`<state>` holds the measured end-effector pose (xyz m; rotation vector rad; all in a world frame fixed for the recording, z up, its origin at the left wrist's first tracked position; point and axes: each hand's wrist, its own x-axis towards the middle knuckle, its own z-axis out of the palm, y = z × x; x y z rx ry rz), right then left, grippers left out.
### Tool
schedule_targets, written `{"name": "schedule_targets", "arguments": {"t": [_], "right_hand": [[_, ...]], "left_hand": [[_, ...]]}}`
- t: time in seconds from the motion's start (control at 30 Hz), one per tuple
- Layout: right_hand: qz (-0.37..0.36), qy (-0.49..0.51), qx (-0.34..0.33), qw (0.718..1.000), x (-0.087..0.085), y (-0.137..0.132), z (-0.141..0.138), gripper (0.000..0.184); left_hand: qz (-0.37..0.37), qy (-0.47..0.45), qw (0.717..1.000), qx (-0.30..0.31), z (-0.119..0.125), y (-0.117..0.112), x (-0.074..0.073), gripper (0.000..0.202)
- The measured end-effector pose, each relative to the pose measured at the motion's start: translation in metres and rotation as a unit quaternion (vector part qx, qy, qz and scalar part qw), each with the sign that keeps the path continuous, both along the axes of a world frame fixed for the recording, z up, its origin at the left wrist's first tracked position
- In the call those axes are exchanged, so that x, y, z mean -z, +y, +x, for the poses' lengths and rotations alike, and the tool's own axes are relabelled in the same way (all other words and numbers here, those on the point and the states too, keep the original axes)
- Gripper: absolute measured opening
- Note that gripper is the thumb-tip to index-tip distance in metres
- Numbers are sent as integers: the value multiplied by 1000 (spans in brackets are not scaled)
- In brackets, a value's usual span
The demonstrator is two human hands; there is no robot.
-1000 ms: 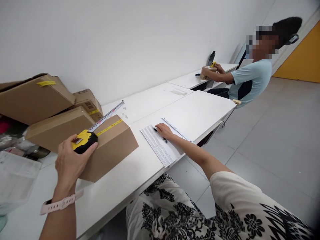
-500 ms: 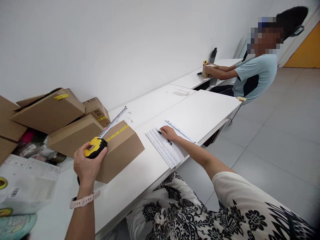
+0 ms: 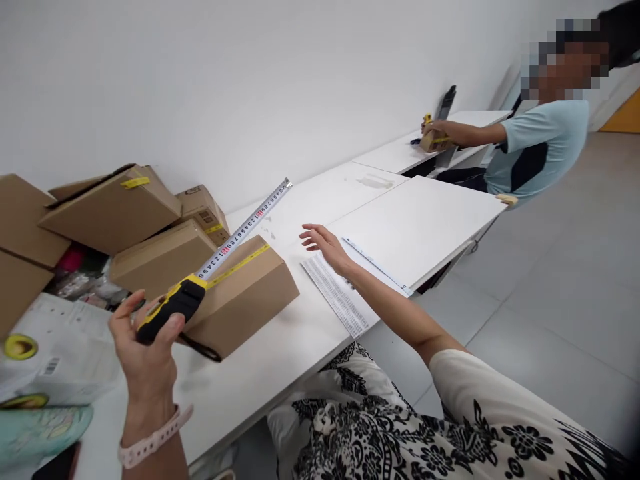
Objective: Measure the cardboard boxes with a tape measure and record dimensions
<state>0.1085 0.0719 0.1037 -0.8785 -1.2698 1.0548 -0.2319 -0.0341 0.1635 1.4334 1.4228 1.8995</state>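
My left hand [image 3: 149,347] grips a yellow and black tape measure [image 3: 175,303], held up in front of a brown cardboard box [image 3: 250,300]. Its blade [image 3: 245,230] sticks out up and to the right, above the box. A strip of yellow tape runs along the box top. My right hand [image 3: 325,245] is raised with its fingers apart and holds nothing. Below it lie printed sheets [image 3: 340,300] and a blue-edged folder or sheet [image 3: 377,267]; my forearm hides most of the pen.
Several cardboard boxes [image 3: 115,207] are piled at the left against the wall. A white carton with avocado pictures [image 3: 60,347] and a turquoise item [image 3: 45,433] are nearer. Across the white table [image 3: 400,207], a co-worker [image 3: 545,140] handles a small box [image 3: 434,139].
My left hand has lifted the tape measure toward me and turned it, with the blade now raised off the box. My right hand has risen off the sheets and pen.
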Motion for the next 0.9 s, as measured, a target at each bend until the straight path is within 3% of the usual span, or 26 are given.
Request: {"name": "schedule_targets", "arguments": {"t": [0.17, 0.33, 0.6, 0.9], "right_hand": [[-55, -33, 13, 998, 16, 5, -14, 48], [-37, -42, -12, 998, 24, 8, -34, 51], [15, -115, -31, 993, 16, 3, -47, 55], [80, -178, -41, 980, 15, 7, -56, 60]], "left_hand": [[-105, 53, 993, 22, -58, 2, -15, 77], [-185, 46, 981, 18, -94, 5, -19, 86], [-216, -42, 975, 5, -104, 5, -5, 69], [-242, -46, 969, 9, -111, 3, -19, 68]]}}
